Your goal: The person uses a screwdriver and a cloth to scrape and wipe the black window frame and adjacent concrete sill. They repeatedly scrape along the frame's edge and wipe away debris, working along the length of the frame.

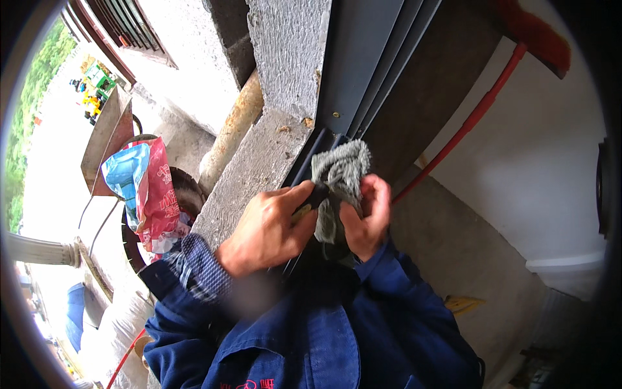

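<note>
Both hands meet over the bottom track of a dark metal window or door frame [360, 63]. My left hand [269, 228] grips a black and yellow handle [307, 205], probably of a hand tool; its working end is hidden by the cloth. A grey, fluffy cloth [342, 167] is bunched around that far end. My right hand [367, 216] holds the cloth from the right side, its thumb and fingers bent over its edge. One strip of the cloth hangs down between the hands.
A rough concrete sill [252, 170] runs along the left of the frame. Beyond it stand a rusty pipe [238, 121] and a red and blue plastic bag [155, 189] by a wheel. On the right, a red-handled broom [466, 126] leans near a white wall [525, 194].
</note>
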`<state>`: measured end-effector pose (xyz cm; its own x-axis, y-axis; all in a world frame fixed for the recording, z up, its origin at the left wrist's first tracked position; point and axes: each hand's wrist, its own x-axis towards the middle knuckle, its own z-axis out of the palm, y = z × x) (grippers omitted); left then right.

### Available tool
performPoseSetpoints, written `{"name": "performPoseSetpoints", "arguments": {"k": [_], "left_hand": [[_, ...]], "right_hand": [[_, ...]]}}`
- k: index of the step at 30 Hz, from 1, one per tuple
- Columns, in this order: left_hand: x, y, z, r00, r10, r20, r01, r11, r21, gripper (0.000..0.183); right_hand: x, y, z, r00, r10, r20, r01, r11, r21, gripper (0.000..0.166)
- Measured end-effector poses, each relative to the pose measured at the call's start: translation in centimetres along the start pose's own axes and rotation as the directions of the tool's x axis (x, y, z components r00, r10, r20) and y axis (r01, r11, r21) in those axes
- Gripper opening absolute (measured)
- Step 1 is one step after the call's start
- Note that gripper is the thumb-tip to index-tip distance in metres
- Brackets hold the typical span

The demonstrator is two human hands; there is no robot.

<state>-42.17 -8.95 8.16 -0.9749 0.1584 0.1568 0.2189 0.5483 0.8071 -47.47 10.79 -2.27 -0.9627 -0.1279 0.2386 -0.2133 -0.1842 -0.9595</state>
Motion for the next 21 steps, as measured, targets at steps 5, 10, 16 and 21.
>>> {"name": "performPoseSetpoints", "arguments": {"k": [5,10,16,21], "left_hand": [[-1.9,1.2,-0.7,0.997,-0.073,0.009,0.073,0.997,0.040,0.039],[-2.4,2.1,-1.5,0.985,-0.144,-0.098,0.158,0.977,0.146,0.036],[0.5,0.7,-2.0,0.977,-0.205,-0.059,0.214,0.932,0.294,0.024],[3.6,-1.2,-2.4,0.986,-0.168,-0.004,0.161,0.938,0.308,0.019]], "right_hand": [[-1.9,-0.3,-1.7,0.996,0.032,0.078,-0.037,0.997,0.062,0.056],[0.3,-1.7,0.7,0.988,0.077,0.132,-0.083,0.996,0.040,0.061],[4.5,-2.7,1.9,0.979,-0.019,0.204,0.112,0.885,-0.453,0.051],[6.9,-1.6,1.5,0.984,-0.009,0.179,0.101,0.854,-0.510,0.042]]}}
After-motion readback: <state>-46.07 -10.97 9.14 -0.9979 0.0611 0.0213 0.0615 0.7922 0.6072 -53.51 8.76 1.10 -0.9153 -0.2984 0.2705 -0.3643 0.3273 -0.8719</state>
